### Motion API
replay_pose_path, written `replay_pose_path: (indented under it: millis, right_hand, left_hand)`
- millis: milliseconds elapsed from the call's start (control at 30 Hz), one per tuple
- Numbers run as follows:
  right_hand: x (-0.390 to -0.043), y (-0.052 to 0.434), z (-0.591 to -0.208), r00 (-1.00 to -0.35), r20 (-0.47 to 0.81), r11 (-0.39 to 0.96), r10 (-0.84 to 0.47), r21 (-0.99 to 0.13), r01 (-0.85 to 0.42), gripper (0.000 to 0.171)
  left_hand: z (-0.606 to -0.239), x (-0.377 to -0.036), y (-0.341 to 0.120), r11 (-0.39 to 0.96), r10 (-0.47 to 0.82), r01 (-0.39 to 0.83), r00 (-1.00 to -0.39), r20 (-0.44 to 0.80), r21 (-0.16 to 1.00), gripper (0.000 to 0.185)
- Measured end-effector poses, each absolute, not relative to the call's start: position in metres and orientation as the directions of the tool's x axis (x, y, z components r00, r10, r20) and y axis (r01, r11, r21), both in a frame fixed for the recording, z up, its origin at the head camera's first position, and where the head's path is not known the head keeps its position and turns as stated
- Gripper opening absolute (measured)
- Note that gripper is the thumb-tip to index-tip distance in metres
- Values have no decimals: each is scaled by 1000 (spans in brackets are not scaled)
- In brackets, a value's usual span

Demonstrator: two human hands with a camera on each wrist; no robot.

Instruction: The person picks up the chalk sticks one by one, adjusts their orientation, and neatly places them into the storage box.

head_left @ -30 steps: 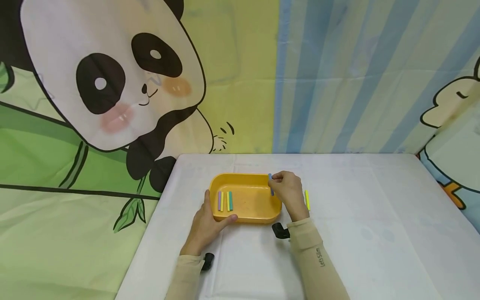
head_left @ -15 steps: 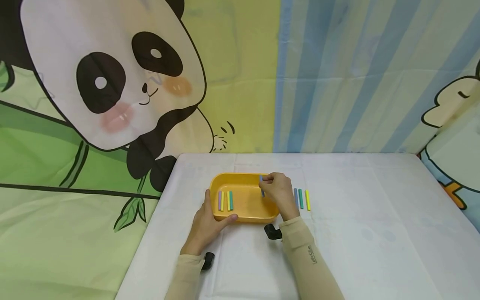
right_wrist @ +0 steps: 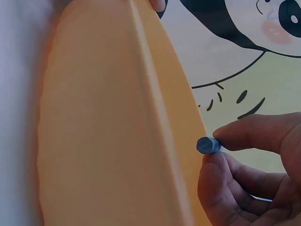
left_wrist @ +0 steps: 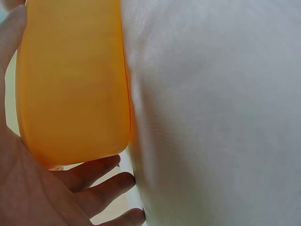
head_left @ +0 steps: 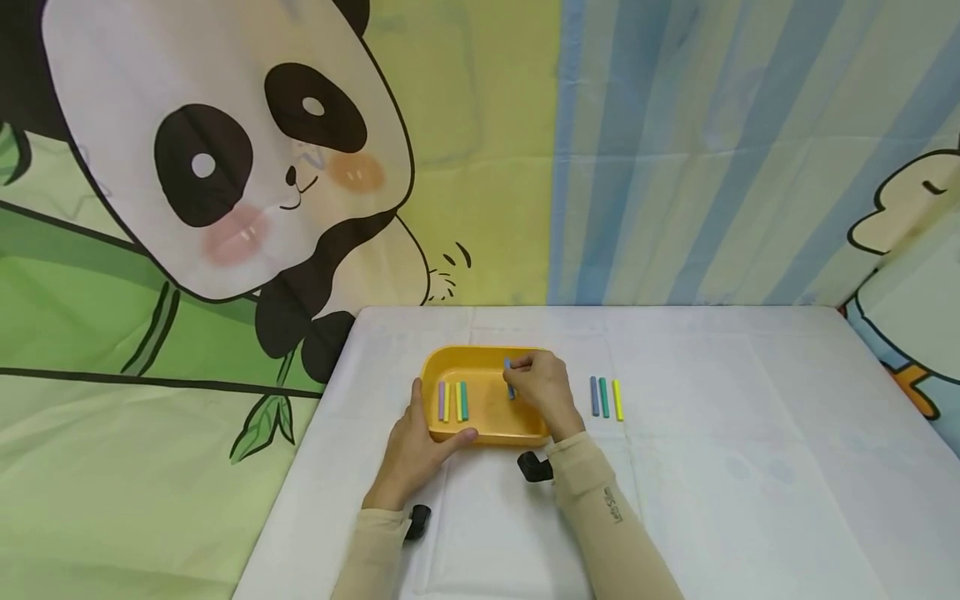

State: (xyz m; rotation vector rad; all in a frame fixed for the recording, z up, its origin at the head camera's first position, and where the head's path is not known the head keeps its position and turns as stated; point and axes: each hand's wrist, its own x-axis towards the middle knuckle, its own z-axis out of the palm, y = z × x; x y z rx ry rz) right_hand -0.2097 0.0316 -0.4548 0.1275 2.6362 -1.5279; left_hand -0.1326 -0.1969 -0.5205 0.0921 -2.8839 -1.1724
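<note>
My right hand (head_left: 547,387) pinches a blue chalk stick (head_left: 512,392) between thumb and fingertips, over the right half of an orange tray (head_left: 491,421). The round end of this blue chalk faces the camera in the right wrist view. At the tray's left front corner rests my left hand (head_left: 411,454), its thumb along the near rim and its fingers spread against the side wall. Inside the tray, on the left, stand a purple chalk stick (head_left: 441,402), two yellow ones (head_left: 447,402) and a teal one (head_left: 464,401) in a row.
On the white table (head_left: 712,500), right of the tray, lie a grey-blue chalk stick (head_left: 595,396), a teal chalk stick (head_left: 604,397) and a yellow chalk stick (head_left: 618,400). A cloth with a printed panda (head_left: 225,150) hangs behind.
My right hand has moved left with the blue chalk, from the tray's right rim to farther inside it. The chalk sticks on the table have come into full view. My left hand stays put.
</note>
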Motion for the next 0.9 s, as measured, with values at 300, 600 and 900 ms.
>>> replay_pose_path:
  millis: [300, 600, 900]
  right_hand:
    - [-212, 24, -461, -987, -159, 477, 10, -867, 145, 13]
    - [-213, 15, -465, -984, -178, 500, 8, -852, 159, 12]
    - [-216, 5, -475, -978, -208, 511, 15, -839, 186, 12]
  left_hand:
    - [-519, -132, -196, 723, -60, -37, -998, 9, 690, 139]
    - [-518, -133, -196, 729, -65, -34, -998, 20, 684, 139]
    - [-519, -134, -196, 727, -57, -28, -998, 19, 687, 138]
